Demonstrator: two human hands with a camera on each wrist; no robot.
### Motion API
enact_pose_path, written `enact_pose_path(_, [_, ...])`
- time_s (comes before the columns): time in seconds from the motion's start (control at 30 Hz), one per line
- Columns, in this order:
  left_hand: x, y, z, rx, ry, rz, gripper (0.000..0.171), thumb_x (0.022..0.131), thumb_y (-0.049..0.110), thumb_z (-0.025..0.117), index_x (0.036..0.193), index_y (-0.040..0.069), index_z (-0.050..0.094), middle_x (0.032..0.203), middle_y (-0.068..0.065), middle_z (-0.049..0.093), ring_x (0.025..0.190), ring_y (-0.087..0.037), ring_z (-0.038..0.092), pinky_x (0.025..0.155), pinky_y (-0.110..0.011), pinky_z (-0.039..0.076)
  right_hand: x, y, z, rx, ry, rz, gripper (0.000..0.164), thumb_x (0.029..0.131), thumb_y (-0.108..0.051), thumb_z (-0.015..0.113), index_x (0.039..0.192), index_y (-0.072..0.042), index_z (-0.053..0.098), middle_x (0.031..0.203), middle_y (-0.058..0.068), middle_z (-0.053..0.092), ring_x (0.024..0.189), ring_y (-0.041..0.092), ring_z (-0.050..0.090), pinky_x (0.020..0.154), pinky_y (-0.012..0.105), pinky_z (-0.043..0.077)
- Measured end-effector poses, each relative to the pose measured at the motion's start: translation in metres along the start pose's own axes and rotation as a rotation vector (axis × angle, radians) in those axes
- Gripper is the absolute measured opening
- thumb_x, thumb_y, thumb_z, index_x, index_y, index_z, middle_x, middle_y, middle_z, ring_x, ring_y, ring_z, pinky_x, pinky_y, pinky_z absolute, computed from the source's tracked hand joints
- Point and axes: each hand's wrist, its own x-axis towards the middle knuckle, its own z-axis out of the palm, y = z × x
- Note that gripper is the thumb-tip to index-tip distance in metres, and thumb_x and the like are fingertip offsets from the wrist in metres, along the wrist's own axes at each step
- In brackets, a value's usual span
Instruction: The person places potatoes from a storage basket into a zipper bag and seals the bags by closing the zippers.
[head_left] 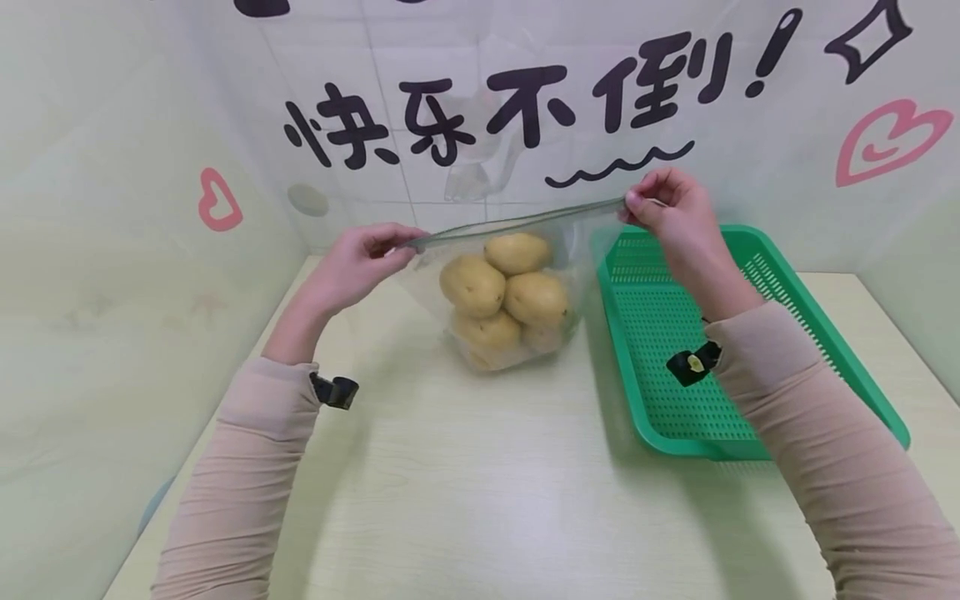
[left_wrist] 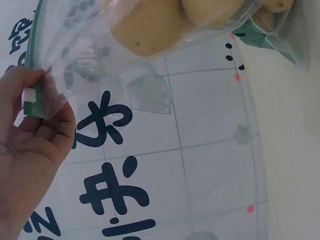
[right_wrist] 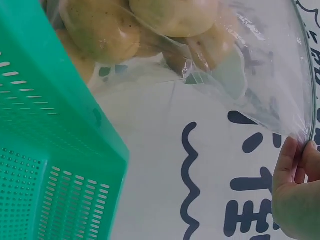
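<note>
A clear zip bag [head_left: 585,250] with a green top edge hangs stretched between both hands. Several potatoes [head_left: 472,286] fill its lower part, close over the table. My left hand [head_left: 367,258] pinches the bag's top left corner; in the left wrist view a small white slider [left_wrist: 29,95] shows at that corner, between thumb and fingers. Higher up, my right hand [head_left: 675,212] pinches the top right corner between thumb and fingertips, so the top edge slopes upward to the right. The right wrist view shows the fingertips [right_wrist: 292,150] at the bag's corner.
A green plastic basket [head_left: 637,408] with slotted walls stands on the right of the pale wooden table [head_left: 465,483], under the right forearm. Behind, a white printed sheet [head_left: 247,100] with dark lettering and pink hearts covers the wall. Whitish walls close off both sides.
</note>
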Motion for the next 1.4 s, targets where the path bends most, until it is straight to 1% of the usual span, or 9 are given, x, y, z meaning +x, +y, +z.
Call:
enact_pose_path(0.2, [0.002,0.011,-0.005,-0.126,0.189,0.025,0.032,0.095,0.012,0.057,0.125,0.000,0.060,0.093,0.020,0.062,0.077,0.001,0.053,0.064,-0.010,0.045,-0.003,-0.014,0.003,0.059,-0.018,-0.024,0.011,0.090,0.002,0.058,0.084,-0.006,0.052,0.078,0.000,0.061,0.069,0.012,0.061,0.072,0.016,0.057])
enact_pose_path(0.33, [0.006,0.019,-0.005,-0.248,0.289,0.011,0.028,0.092,0.008,0.060,0.120,0.001,0.060,0.087,0.021,0.063,0.081,0.002,0.057,0.071,-0.008,0.049,-0.004,-0.022,0.004,0.113,-0.018,-0.012,0.012,0.088,0.002,0.059,0.085,-0.005,0.051,0.079,0.002,0.060,0.069,0.014,0.061,0.071,0.017,0.058])
enact_pose_path(0.5, [0.011,0.027,-0.002,-0.499,0.407,-0.028,0.018,0.087,0.004,0.066,0.100,0.015,0.062,0.080,0.017,0.069,0.074,-0.002,0.061,0.074,-0.011,0.052,-0.001,-0.029,0.001,0.208,-0.004,0.013,0.015,0.086,0.004,0.061,0.084,-0.004,0.049,0.077,0.005,0.061,0.067,0.016,0.060,0.068,0.019,0.058])
enact_pose_path(0.6, [0.014,0.032,-0.001,-0.649,0.449,-0.041,0.018,0.082,0.004,0.072,0.093,0.014,0.063,0.075,0.012,0.071,0.068,-0.004,0.062,0.074,-0.013,0.054,0.001,-0.032,-0.003,0.257,0.008,0.041,0.016,0.084,0.005,0.062,0.083,-0.003,0.048,0.075,0.006,0.063,0.065,0.017,0.061,0.067,0.021,0.059])
enact_pose_path(0.8, [0.018,0.035,0.001,-0.825,0.428,-0.054,0.016,0.081,-0.003,0.070,0.092,0.007,0.064,0.071,0.005,0.073,0.066,-0.006,0.066,0.072,-0.015,0.057,0.006,-0.035,-0.012,0.281,0.001,0.095,0.017,0.084,0.006,0.063,0.084,-0.002,0.048,0.075,0.008,0.065,0.065,0.018,0.063,0.066,0.022,0.060])
enact_pose_path(0.93, [0.018,0.033,0.003,-0.811,0.332,-0.068,0.019,0.086,-0.001,0.064,0.105,0.001,0.063,0.076,0.004,0.072,0.072,-0.006,0.066,0.076,-0.014,0.057,0.010,-0.033,-0.018,0.283,0.023,0.149,0.015,0.083,0.006,0.064,0.084,-0.001,0.051,0.076,0.008,0.066,0.066,0.018,0.065,0.066,0.022,0.060])
enact_pose_path(1.1, [0.018,0.029,0.006,-0.748,0.235,-0.054,0.032,0.094,0.003,0.054,0.124,-0.007,0.053,0.083,0.004,0.070,0.078,-0.004,0.066,0.081,-0.012,0.056,0.013,-0.026,-0.026,0.250,0.016,0.173,0.010,0.084,0.005,0.064,0.085,-0.001,0.056,0.077,0.007,0.067,0.066,0.016,0.066,0.065,0.021,0.060])
enact_pose_path(1.23, [0.019,0.029,0.008,-0.738,0.240,-0.059,0.033,0.095,0.005,0.053,0.125,-0.009,0.051,0.081,0.006,0.070,0.077,-0.003,0.066,0.081,-0.012,0.055,0.015,-0.022,-0.029,0.242,-0.018,0.171,0.009,0.084,0.006,0.063,0.085,-0.002,0.060,0.075,0.006,0.067,0.066,0.016,0.066,0.065,0.021,0.060])
enact_pose_path(1.4, [0.021,0.031,0.012,-0.809,0.299,-0.067,0.019,0.092,0.002,0.056,0.111,-0.003,0.057,0.076,0.005,0.072,0.073,-0.003,0.067,0.077,-0.013,0.057,0.018,-0.020,-0.033,0.233,-0.057,0.214,0.010,0.084,0.007,0.063,0.085,-0.003,0.065,0.077,0.006,0.067,0.068,0.016,0.065,0.067,0.022,0.060])
